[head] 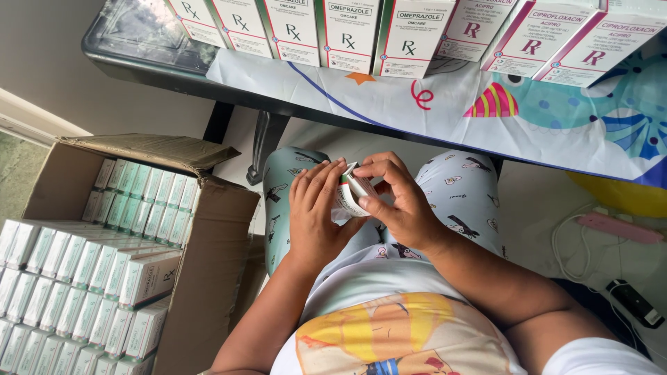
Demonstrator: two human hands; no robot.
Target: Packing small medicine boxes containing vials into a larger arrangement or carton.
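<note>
A dark-edged bench carries a white patterned plastic cloth with a row of upright white medicine cartons. On the floor beside it stands an open brown cardboard box.

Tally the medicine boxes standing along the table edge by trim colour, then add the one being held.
green-trimmed boxes: 5
magenta-trimmed boxes: 3
small box held between left hand and right hand: 1
Total: 9
</note>
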